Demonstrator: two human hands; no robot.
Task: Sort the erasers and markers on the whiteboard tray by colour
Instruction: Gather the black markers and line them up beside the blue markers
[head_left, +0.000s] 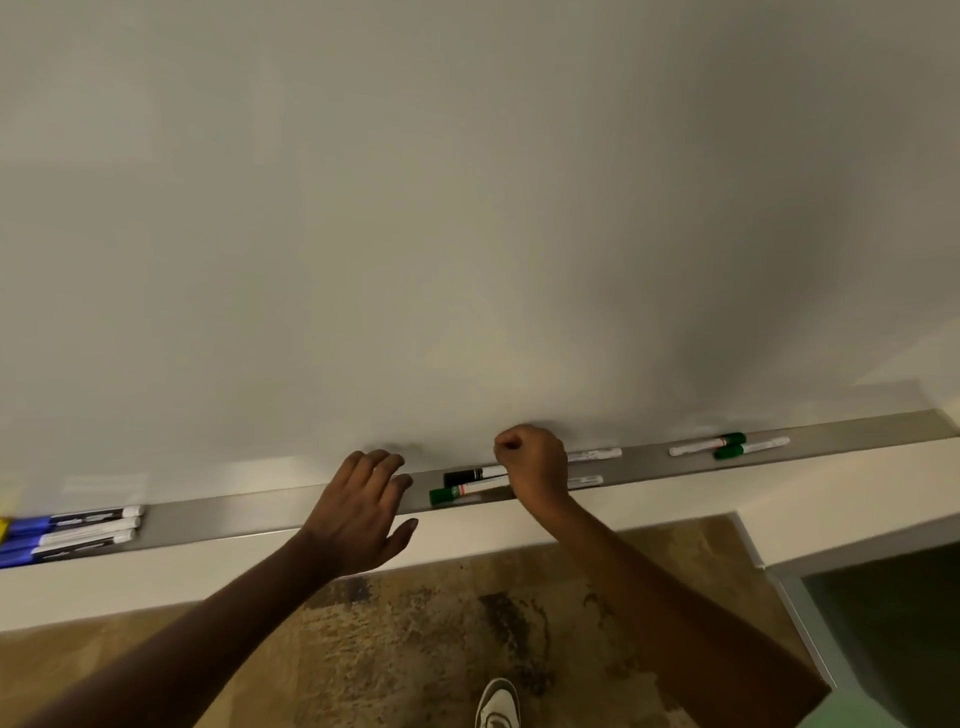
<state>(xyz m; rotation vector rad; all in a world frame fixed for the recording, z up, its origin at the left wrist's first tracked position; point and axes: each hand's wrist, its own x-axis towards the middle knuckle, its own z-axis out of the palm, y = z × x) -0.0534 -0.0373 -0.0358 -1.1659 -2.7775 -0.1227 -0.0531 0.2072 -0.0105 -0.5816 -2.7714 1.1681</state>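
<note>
A long metal tray (270, 512) runs under the whiteboard (415, 208). At its far left lie three blue-capped markers (67, 535). In the middle are a black-capped marker (470, 474) and a green-capped marker (457, 492). My right hand (535, 462) is a closed fist over their right ends. A white marker barrel (595, 454) sticks out of the fist's right side, its cap hidden. Another white barrel (584, 482) shows below it. Two green-capped markers (727, 447) lie further right. My left hand (363, 506) hovers open over the tray's front edge, holding nothing.
A white ledge (156, 582) runs below the tray. Patterned brown carpet (415, 649) and my white shoe (497, 704) show underneath. A dark doorway with a metal frame (800, 613) stands at the lower right. No eraser is visible.
</note>
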